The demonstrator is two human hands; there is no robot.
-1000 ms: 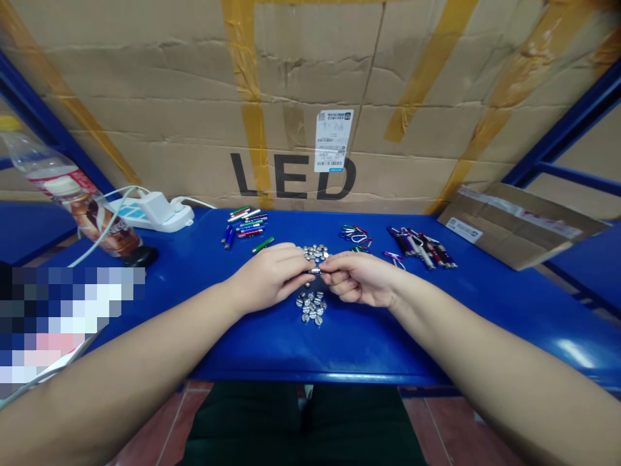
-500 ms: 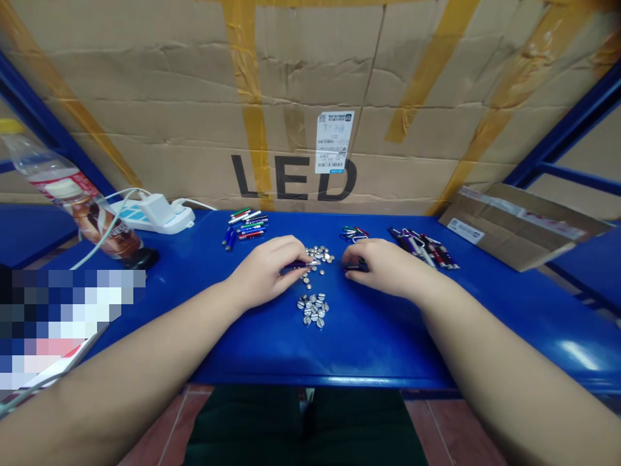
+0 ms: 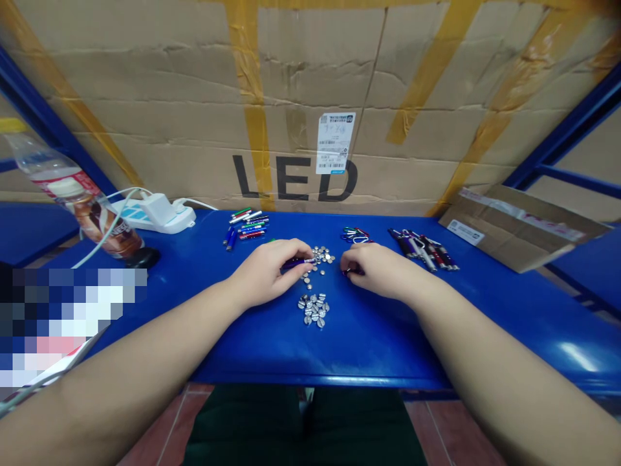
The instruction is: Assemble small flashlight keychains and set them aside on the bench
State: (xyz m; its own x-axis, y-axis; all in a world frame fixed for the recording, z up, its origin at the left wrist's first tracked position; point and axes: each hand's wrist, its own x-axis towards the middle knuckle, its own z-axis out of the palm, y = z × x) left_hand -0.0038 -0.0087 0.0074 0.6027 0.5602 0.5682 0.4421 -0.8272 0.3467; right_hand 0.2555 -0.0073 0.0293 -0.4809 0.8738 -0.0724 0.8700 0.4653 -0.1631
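Forearms come in over the near edge of the blue table (image 3: 291, 356). Change: a second ago both hands met at one small part mid-table; now they're apart. Left hand (image 3: 264, 272) is pinched narrow on one purple tube (image 3: 295, 263), tip pointing right. Right hand (image 3: 378, 268) has swung toward the right edge, fingers more curled than half a second ago, a dark reddish piece (image 3: 346, 272) at the tips. Can't tell what it is or whether it's gripped. My read: joint work on the tube is interrupted, left keeping it ready while right handles a separate part.

Counts, near to far, overlaps make piles approximate:
- Slotted silver discs (image 3: 314, 310), centred toward near edge: about 15.
- Stray button cells (image 3: 306, 279), just beyond: about 4.
- Button-cell pile (image 3: 328, 257), between the hands: about 20, partly hidden.
- Penlights (image 3: 429, 249), toward right edge: about 7, tangled.
- Loose coloured tubes (image 3: 252, 228), left of centre near far edge: about 9.
- Carabiners (image 3: 356, 235), behind right hand: 4 or 5.
- Power strip (image 3: 179, 221), far left corner: 1.
- Large carton (image 3: 194, 116) marked LED, behind far edge: 1.
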